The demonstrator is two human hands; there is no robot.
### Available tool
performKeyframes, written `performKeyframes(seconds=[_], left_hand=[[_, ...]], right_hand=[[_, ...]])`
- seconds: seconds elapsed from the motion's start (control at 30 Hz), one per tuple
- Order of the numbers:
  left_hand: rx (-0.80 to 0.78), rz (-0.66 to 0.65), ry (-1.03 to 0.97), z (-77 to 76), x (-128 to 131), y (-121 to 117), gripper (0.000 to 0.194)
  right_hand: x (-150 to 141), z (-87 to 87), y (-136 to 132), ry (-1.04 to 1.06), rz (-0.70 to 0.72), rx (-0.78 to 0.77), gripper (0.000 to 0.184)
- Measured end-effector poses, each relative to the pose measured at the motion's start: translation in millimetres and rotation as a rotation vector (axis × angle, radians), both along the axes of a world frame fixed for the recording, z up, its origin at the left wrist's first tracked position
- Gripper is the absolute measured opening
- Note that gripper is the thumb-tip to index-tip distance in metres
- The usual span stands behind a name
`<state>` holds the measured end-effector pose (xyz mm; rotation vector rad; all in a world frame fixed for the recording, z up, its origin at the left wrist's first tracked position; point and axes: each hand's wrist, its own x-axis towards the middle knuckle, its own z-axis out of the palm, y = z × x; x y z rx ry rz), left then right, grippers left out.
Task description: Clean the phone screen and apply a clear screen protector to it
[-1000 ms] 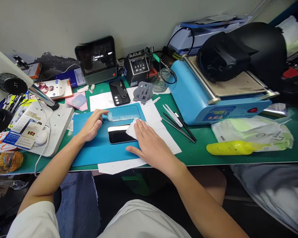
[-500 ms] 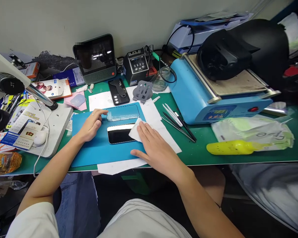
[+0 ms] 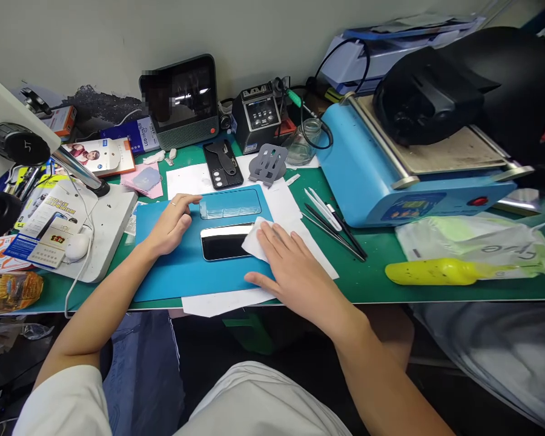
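Note:
A phone (image 3: 222, 243) with a dark, glossy screen lies face up on a blue mat (image 3: 172, 284). My right hand (image 3: 293, 260) rests over its right end, fingers stretched out, pressing a white wipe (image 3: 253, 240) onto the glass. That end of the phone is hidden under the wipe and hand. Above the phone lies a clear, dark-edged glass panel (image 3: 231, 204). My left hand (image 3: 172, 224) is on the mat with loosely bent fingers apart, the index fingertip at the panel's left edge. It holds nothing.
Tweezers and thin tools (image 3: 333, 224) lie right of the white paper (image 3: 315, 248). Further right stand a blue machine (image 3: 367, 181) and a yellow bottle (image 3: 429, 271). A phone back (image 3: 215, 175) and soldering station (image 3: 257, 118) sit behind; a microscope stand (image 3: 104, 242) is left.
The whole view has shifted slightly, so things appear a little further right. Both hands, the wipe and the phone keep nearly the same places relative to each other.

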<state>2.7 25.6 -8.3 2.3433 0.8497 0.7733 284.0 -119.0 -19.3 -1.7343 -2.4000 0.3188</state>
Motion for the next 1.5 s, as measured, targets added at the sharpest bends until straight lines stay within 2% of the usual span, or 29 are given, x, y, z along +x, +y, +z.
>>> performKeyframes(seconds=[0.13, 0.27, 0.37, 0.47, 0.67, 0.83, 1.07, 1.3, 1.4, 1.5], left_hand=[[-0.034, 0.055, -0.020, -5.7, 1.4, 0.8, 0.081], [-0.076, 0.138, -0.050, -11.9, 1.7, 2.9, 0.086], [-0.063, 0.169, -0.077, -13.7, 1.5, 4.3, 0.086], [-0.046, 0.158, -0.087, -13.4, 0.9, 5.8, 0.088], [-0.040, 0.105, -0.060, -10.1, -0.4, 5.4, 0.092], [-0.048, 0.093, -0.022, -9.1, -0.5, 4.7, 0.092], [-0.045, 0.078, -0.034, -8.2, -2.1, 3.1, 0.089], [-0.050, 0.082, -0.030, -8.6, -1.9, 3.7, 0.085], [-0.048, 0.067, -0.035, -7.3, -0.3, 3.5, 0.085], [-0.043, 0.060, -0.025, -6.6, 0.8, 3.6, 0.086]], right_hand=[[1.2, 0.2, -10.3, -0.023, 0.018, 0.007, 0.096], [-2.7, 2.0, 8.8, -0.039, 0.031, 0.021, 0.094], [-15.4, 1.7, 21.3, -0.035, 0.053, 0.049, 0.103], [-37.8, 2.3, 26.7, -0.032, 0.096, 0.081, 0.110], [-84.4, 5.6, 35.5, 0.012, 0.204, 0.082, 0.111], [-95.1, -0.3, 26.6, 0.051, 0.238, 0.118, 0.110], [-75.9, -10.0, -6.3, 0.059, 0.328, 0.172, 0.100], [-9.2, -23.7, -26.9, 0.075, 0.207, 0.204, 0.095], [10.9, -24.3, -25.1, 0.045, 0.142, 0.191, 0.098], [14.0, -21.9, -9.9, 0.033, 0.124, 0.147, 0.096]])
